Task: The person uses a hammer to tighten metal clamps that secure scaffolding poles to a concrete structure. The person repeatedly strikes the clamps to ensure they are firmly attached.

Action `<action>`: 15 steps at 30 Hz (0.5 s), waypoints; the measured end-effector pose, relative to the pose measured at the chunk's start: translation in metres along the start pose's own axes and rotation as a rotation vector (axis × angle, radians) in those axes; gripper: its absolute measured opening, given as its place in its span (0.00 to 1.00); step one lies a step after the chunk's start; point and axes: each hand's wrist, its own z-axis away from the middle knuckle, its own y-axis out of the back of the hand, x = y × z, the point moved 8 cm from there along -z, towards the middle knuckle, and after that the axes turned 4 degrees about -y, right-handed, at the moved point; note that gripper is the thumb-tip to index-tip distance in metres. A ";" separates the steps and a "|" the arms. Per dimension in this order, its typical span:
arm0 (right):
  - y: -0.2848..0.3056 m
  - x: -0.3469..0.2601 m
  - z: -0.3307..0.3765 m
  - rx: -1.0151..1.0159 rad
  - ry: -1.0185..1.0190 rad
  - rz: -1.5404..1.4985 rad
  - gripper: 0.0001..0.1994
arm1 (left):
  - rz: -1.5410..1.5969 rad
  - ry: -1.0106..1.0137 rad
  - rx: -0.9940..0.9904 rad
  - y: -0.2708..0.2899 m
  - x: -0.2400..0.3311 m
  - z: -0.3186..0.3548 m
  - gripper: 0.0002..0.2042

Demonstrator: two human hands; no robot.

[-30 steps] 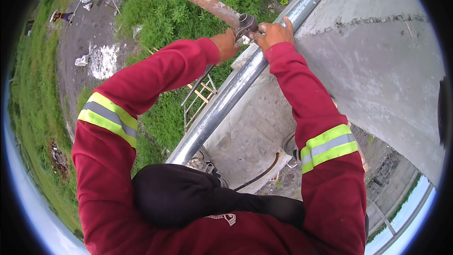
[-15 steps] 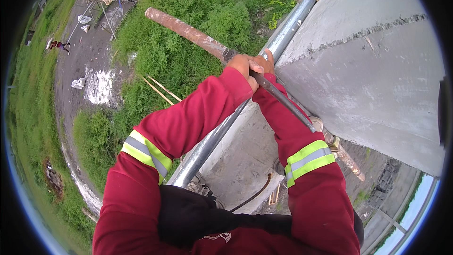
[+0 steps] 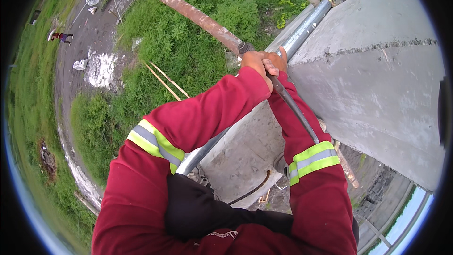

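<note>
Both hands clamped together on a dark metal bar. Left hand wraps the bar's upper end, fingers closed tight; right hand pressed just beside it, also closed around the same spot. Bar runs down from the hands along the right red sleeve. The hands sit right at the joint where a rusty pipe juts out over the grass, against a galvanized scaffold tube. Grey concrete wall on the right. Far below, a person on a wet paved strip.
</note>
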 end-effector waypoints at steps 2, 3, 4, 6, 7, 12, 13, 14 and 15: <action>0.000 0.000 0.001 -0.020 -0.037 0.055 0.05 | -0.049 -0.023 -0.003 0.003 -0.004 0.006 0.04; 0.003 -0.003 0.001 0.017 -0.044 0.070 0.05 | -0.096 -0.019 0.012 0.006 -0.003 0.010 0.04; 0.006 -0.004 0.002 0.049 -0.064 0.095 0.05 | -0.149 -0.043 0.001 0.008 0.003 0.013 0.04; 0.005 -0.004 0.004 0.025 -0.149 0.100 0.07 | -0.211 -0.011 -0.046 0.010 0.017 0.018 0.06; 0.006 -0.007 0.006 0.033 -0.159 0.104 0.08 | -0.285 -0.049 -0.118 0.007 0.034 0.018 0.07; 0.012 -0.009 0.008 0.059 -0.187 0.126 0.13 | -1.360 -0.545 -0.154 -0.011 0.135 -0.006 0.10; 0.013 -0.010 0.008 0.067 -0.175 0.128 0.13 | -1.483 -0.606 -0.268 -0.017 0.135 -0.012 0.12; 0.012 -0.010 0.008 0.064 -0.177 0.125 0.13 | -1.581 -0.708 -0.382 -0.022 0.131 -0.015 0.13; 0.012 -0.010 0.007 0.074 -0.170 0.123 0.13 | -1.700 -0.782 -0.436 -0.023 0.125 -0.020 0.15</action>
